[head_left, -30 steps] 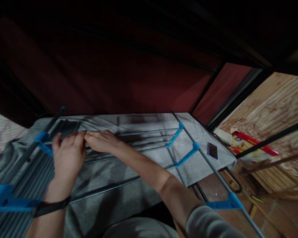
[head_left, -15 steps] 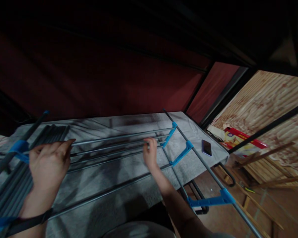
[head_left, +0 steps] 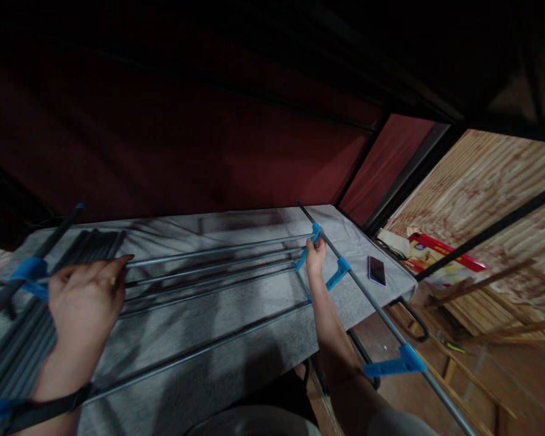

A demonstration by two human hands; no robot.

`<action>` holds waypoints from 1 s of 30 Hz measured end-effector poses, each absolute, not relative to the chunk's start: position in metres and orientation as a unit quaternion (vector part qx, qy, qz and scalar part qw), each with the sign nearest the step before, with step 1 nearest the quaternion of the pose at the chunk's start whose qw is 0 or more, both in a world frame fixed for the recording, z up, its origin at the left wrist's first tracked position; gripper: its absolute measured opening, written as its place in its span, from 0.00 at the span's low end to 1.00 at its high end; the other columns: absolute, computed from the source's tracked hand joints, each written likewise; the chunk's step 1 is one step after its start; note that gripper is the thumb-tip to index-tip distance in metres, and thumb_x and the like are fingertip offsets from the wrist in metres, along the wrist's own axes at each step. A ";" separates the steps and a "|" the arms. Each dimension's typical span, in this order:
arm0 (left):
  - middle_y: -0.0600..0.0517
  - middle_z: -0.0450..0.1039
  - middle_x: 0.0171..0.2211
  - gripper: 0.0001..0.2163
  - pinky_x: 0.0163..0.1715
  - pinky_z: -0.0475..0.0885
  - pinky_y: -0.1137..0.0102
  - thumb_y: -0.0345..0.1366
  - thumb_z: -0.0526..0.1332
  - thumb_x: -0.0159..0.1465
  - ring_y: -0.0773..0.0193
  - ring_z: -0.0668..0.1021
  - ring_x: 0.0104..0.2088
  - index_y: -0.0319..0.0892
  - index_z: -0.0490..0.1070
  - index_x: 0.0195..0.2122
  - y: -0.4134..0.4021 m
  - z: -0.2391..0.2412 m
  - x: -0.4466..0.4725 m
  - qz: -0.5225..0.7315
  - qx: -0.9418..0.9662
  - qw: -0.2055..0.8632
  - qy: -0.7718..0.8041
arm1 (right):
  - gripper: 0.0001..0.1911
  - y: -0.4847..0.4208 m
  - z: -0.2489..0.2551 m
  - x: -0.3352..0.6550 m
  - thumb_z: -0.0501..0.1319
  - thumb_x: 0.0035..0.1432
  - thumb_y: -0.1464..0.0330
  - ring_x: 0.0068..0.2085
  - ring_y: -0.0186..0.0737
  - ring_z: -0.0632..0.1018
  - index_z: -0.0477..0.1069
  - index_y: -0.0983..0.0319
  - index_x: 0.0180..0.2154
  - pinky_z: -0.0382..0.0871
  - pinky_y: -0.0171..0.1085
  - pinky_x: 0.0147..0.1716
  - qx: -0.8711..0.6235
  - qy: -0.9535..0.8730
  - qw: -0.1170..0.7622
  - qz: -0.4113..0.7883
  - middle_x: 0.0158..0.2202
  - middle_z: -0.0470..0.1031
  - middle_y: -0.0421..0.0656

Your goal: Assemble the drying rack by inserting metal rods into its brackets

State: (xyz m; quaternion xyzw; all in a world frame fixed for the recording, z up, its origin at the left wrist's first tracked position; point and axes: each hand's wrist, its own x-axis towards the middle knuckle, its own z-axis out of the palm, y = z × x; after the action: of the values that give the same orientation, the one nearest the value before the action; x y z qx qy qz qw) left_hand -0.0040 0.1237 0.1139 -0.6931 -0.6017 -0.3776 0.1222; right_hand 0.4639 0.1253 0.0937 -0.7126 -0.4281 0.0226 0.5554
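A rack frame of grey metal tubes (head_left: 227, 248) joined by blue plastic connectors lies across the cloth-covered table. My left hand (head_left: 87, 300) is closed around the left end of the upper tube, beside a blue connector (head_left: 31, 274) on the left post. My right hand (head_left: 316, 257) pinches the far blue bracket (head_left: 302, 257), where the tubes' right ends meet the right post (head_left: 372, 297). Its fingers partly hide that joint. Nearer to me on the same post sit another blue bracket (head_left: 338, 275) and a lower blue bracket (head_left: 397, 363).
Several loose grey tubes (head_left: 22, 339) lie bundled at the left of the grey cloth (head_left: 272, 339). A phone (head_left: 376, 270) rests near the table's right edge. Beyond are a red and yellow box (head_left: 449, 257) and wooden slatted furniture (head_left: 495, 309). A dark red panel (head_left: 218, 157) stands behind the table.
My right hand has moved right, from the middle tubes to the far blue bracket on the right post. My left hand has stayed on its tube.
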 end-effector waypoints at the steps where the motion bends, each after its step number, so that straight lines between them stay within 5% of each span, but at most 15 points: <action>1: 0.48 0.79 0.42 0.23 0.60 0.61 0.46 0.48 0.48 0.64 0.46 0.75 0.53 0.60 0.74 0.56 0.124 0.115 -0.004 -0.383 -0.691 0.117 -0.602 | 0.31 0.127 0.093 0.464 0.48 0.64 0.63 0.63 0.48 0.72 0.59 0.64 0.67 0.67 0.51 0.61 -0.710 -0.424 0.561 0.021 0.58 0.74 0.54; 12: 0.53 0.78 0.50 0.22 0.65 0.55 0.47 0.48 0.50 0.64 0.49 0.71 0.62 0.62 0.72 0.57 0.118 0.117 -0.007 -0.385 -0.678 0.074 -0.621 | 0.32 0.138 0.065 0.473 0.46 0.65 0.61 0.67 0.44 0.68 0.60 0.69 0.66 0.64 0.46 0.63 -0.704 -0.413 0.578 -0.021 0.64 0.69 0.58; 25: 0.49 0.79 0.44 0.22 0.62 0.59 0.48 0.49 0.46 0.67 0.47 0.74 0.55 0.58 0.74 0.55 0.115 0.123 -0.005 -0.367 -0.688 0.118 -0.615 | 0.31 0.141 0.063 0.476 0.48 0.64 0.62 0.66 0.45 0.69 0.62 0.66 0.66 0.62 0.48 0.64 -0.694 -0.416 0.588 -0.018 0.63 0.69 0.56; 30: 0.41 0.78 0.43 0.27 0.56 0.63 0.51 0.45 0.41 0.70 0.45 0.76 0.49 0.41 0.74 0.56 0.118 0.128 -0.010 -0.260 -0.722 0.182 -0.615 | 0.30 0.144 0.059 0.477 0.54 0.63 0.59 0.63 0.47 0.71 0.67 0.64 0.62 0.65 0.47 0.62 -0.631 -0.395 0.668 0.010 0.61 0.72 0.53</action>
State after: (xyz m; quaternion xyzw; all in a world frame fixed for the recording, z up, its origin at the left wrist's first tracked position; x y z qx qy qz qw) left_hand -0.0096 0.1178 0.1283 -0.7218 -0.6150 -0.2597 0.1825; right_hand 0.4768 0.1438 0.0591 -0.6305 -0.3955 0.0098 0.6678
